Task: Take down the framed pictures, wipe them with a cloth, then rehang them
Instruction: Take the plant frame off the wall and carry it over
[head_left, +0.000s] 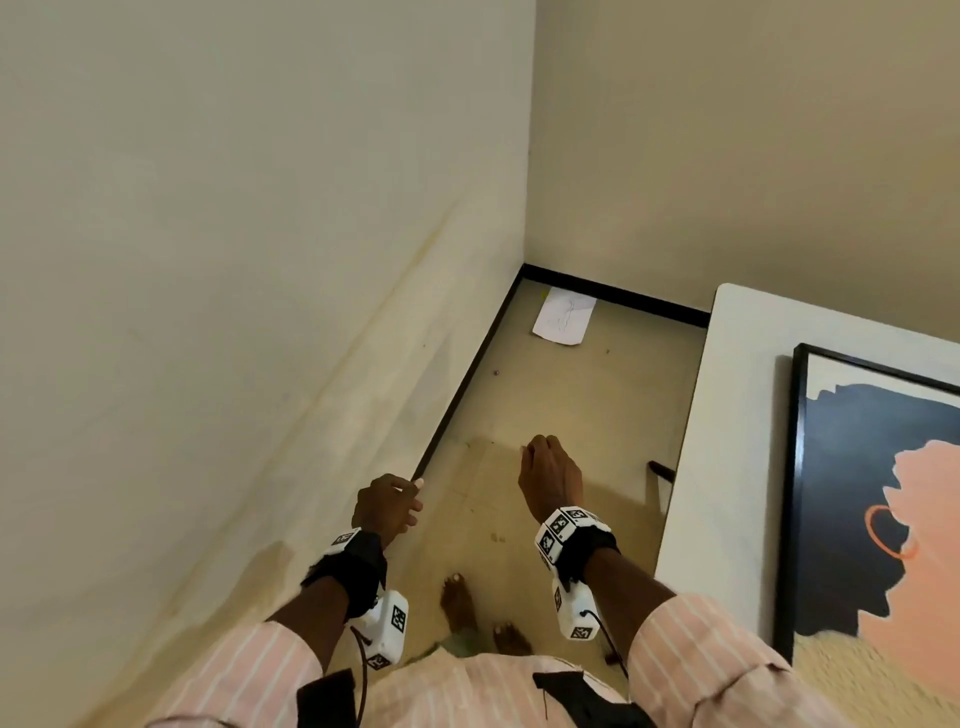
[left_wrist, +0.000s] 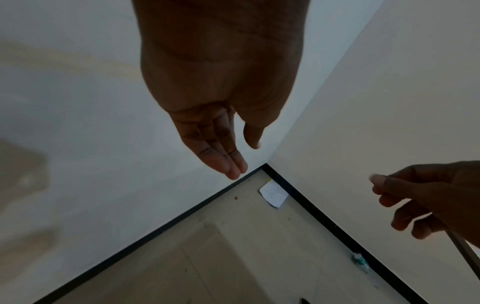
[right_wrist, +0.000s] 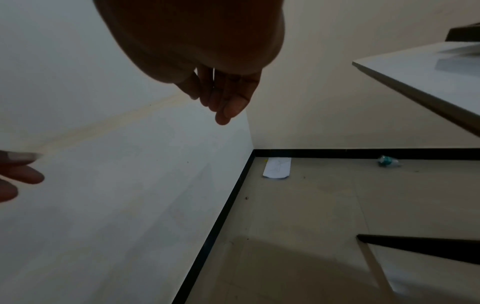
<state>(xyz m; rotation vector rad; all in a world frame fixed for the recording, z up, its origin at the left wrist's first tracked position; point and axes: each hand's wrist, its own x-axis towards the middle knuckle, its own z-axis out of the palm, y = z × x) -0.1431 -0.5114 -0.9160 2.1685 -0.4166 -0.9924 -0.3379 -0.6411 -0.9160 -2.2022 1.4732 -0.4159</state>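
A black-framed picture (head_left: 878, 499) of a dark-haired figure in peach and navy lies flat on the white table (head_left: 727, 415) at the right. My left hand (head_left: 389, 506) hangs near the left wall with relaxed fingers and holds nothing; in the left wrist view its fingers (left_wrist: 221, 152) are straight. My right hand (head_left: 550, 473) hovers over the floor, left of the table, fingers loosely bent and empty; the right wrist view shows its fingers (right_wrist: 226, 96) hanging free. No cloth is in view.
Cream walls meet in a corner with a black skirting (head_left: 467, 379). A white sheet of paper (head_left: 563, 316) lies on the floor near the corner. A crumpled bottle (right_wrist: 388, 161) lies by the far skirting. A table leg brace (head_left: 661, 470) juts out. My bare feet (head_left: 460, 603) stand below.
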